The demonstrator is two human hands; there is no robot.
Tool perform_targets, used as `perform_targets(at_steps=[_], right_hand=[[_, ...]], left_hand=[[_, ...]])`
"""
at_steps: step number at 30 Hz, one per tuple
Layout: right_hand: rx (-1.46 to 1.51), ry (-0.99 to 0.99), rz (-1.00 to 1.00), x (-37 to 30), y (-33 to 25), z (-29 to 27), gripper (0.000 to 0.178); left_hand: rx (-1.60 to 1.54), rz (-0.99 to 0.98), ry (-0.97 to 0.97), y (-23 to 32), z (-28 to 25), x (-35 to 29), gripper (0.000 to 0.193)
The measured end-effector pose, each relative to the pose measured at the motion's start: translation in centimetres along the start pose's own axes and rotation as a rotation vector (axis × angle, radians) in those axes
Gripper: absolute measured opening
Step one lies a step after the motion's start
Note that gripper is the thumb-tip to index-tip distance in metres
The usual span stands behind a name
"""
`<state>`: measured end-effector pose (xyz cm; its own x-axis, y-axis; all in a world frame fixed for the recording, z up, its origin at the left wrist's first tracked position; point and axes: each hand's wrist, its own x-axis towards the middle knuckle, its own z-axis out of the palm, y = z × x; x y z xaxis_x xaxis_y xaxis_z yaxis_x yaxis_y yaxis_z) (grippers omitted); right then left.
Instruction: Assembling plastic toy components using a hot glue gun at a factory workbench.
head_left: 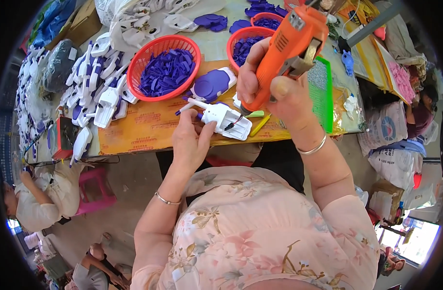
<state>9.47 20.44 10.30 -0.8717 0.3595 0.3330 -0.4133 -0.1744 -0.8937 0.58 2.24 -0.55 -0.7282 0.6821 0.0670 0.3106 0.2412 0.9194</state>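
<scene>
My left hand (191, 139) pinches the edge of a white plastic housing (219, 115) with a narrow stem, held over the orange-brown mat. Inside its hollow, dark and red wires and a small black part (229, 126) show. In my right hand (290, 94) is an orange electric screwdriver (285, 43), tilted with its dark nose pointing down toward the housing's far edge. Whether its tip touches the housing is hidden. Beyond the housing lies a purple-and-white shell piece (212, 85). A yellow pen-like tool (261, 124) rests right of the housing.
A red basket (196, 47) of purple parts stands beyond my left hand, with more red baskets (231, 46) farther back. At right lies a green tray (328, 108) of small metal pieces. White-and-purple assemblies (93, 82) pile up at left. A person sits by a pink stool (92, 191).
</scene>
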Motion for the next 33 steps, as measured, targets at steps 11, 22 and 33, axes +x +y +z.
perform_targets(at_steps=[11, 22, 33], right_hand=[[-0.149, 0.083, -0.056, 0.2, 2.5, 1.7, 0.061], [-0.178, 0.026, -0.112, 1.0, 4.2, 2.6, 0.058], [-0.176, 0.093, -0.117, 0.8, 4.1, 2.6, 0.057]], left_hand=[[0.078, 0.058, -0.015, 1.3, 1.3, 0.7, 0.041], [0.195, 0.141, -0.128, 0.2, 0.7, 1.3, 0.043], [0.178, 0.093, -0.141, 0.8, 0.6, 1.1, 0.052]])
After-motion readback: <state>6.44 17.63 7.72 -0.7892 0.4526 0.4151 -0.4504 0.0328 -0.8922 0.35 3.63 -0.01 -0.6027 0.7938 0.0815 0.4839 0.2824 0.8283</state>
